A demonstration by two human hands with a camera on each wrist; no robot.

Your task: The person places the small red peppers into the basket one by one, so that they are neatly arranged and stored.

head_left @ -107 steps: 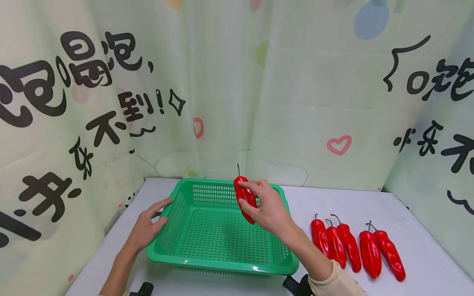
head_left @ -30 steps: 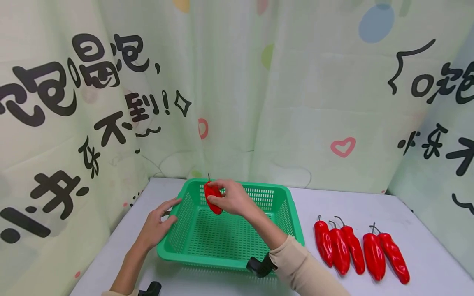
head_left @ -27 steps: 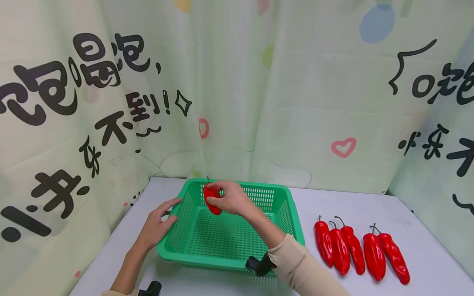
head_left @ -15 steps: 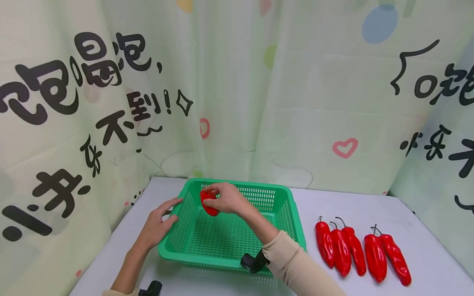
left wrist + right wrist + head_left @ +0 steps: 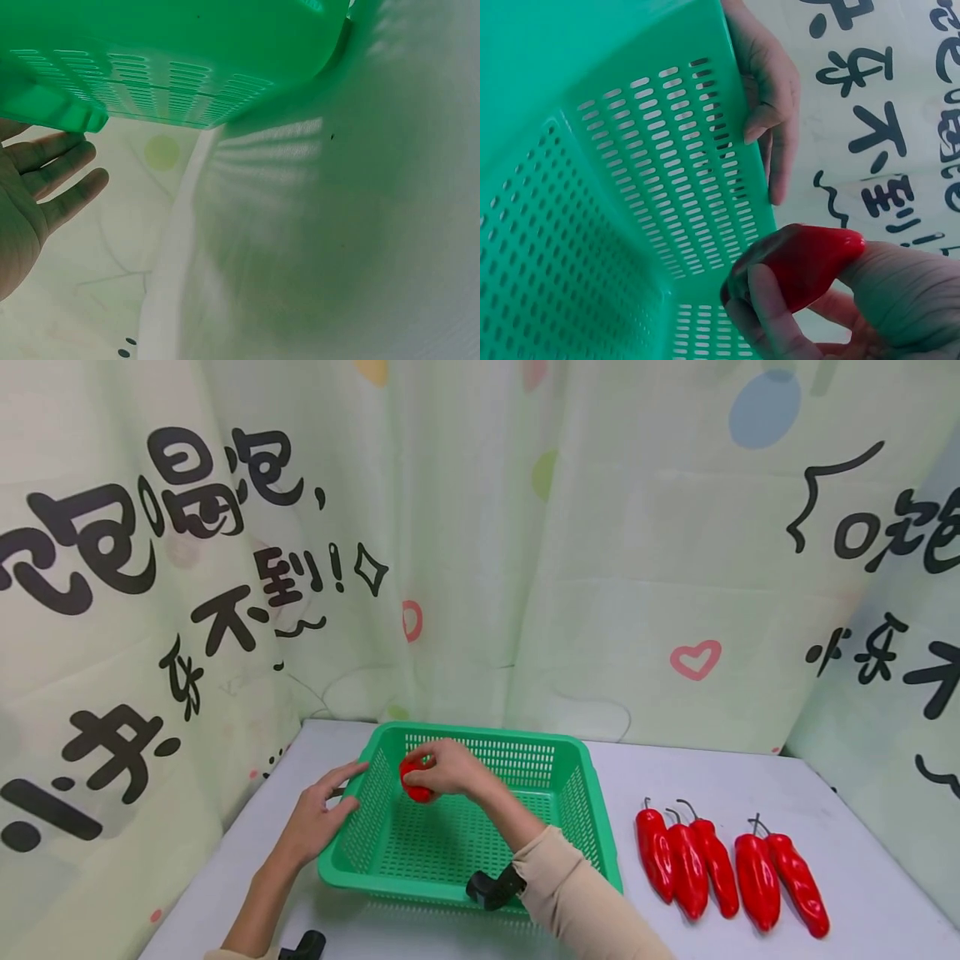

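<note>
Left hand [image 5: 313, 818] is at the left rim of the green basket [image 5: 405, 887], fingers fairly straight and spread, touching the rim rather than wrapped round it. Basket sits left of centre on the white table [image 5: 322, 743], toward its back left corner. Risk there: light contact, so a bump on the far side could slide or twist the basket. Next, right hand [image 5: 450, 768], inside the basket near its back left corner: thumb and fingers are closed in a pinch on one red pepper [image 5: 802, 262]. Can't tell whether the pepper touches wall or floor. Skin looks glossy, so a loose pinch could let it slip; letting go high could make it roll. Black wrist mount [image 5: 495, 889] overlaps the basket's front rim in the head view, contact unclear; a low pull-back might snag it. Toward the table's right edge: three red peppers [image 5: 688, 872], then a crossed-stem pair [image 5: 759, 881]. Grabbing one of the pair could drag its neighbour.
</note>
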